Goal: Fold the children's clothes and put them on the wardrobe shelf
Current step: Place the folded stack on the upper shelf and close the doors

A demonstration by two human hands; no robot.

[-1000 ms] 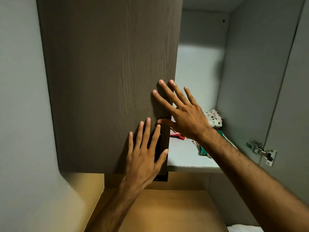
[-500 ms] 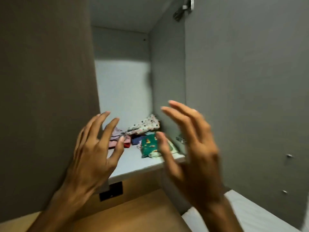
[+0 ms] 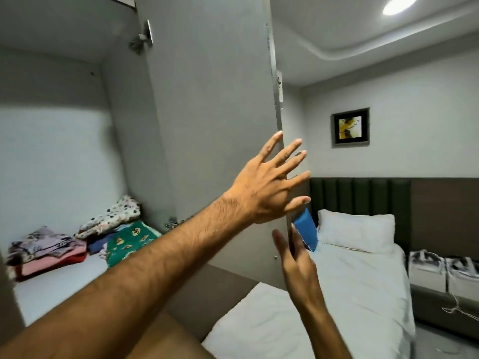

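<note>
Folded children's clothes lie on the white wardrobe shelf (image 3: 51, 283): a pink and red stack with a grey patterned piece on top (image 3: 46, 251), a white spotted garment (image 3: 111, 216) over a navy one, and a green printed piece (image 3: 129, 242). The grey right wardrobe door (image 3: 207, 125) stands open. My left hand (image 3: 269, 182) reaches across to that door's free edge, fingers spread, holding nothing. Lower down, my right hand (image 3: 295, 257) is at the same edge, open, its fingertips partly hidden behind the door.
A bed with a white sheet (image 3: 350, 294) and pillow (image 3: 357, 231) lies right of the wardrobe, with a blue object (image 3: 307, 229) by the pillow. A dark headboard (image 3: 363, 195), a framed picture (image 3: 351, 126) and bedside stacks (image 3: 440, 268) lie beyond. A wooden surface (image 3: 168, 338) sits below.
My view has swung right, from the brown left door to the room. Both hands have left the left door and moved over to the right door's edge.
</note>
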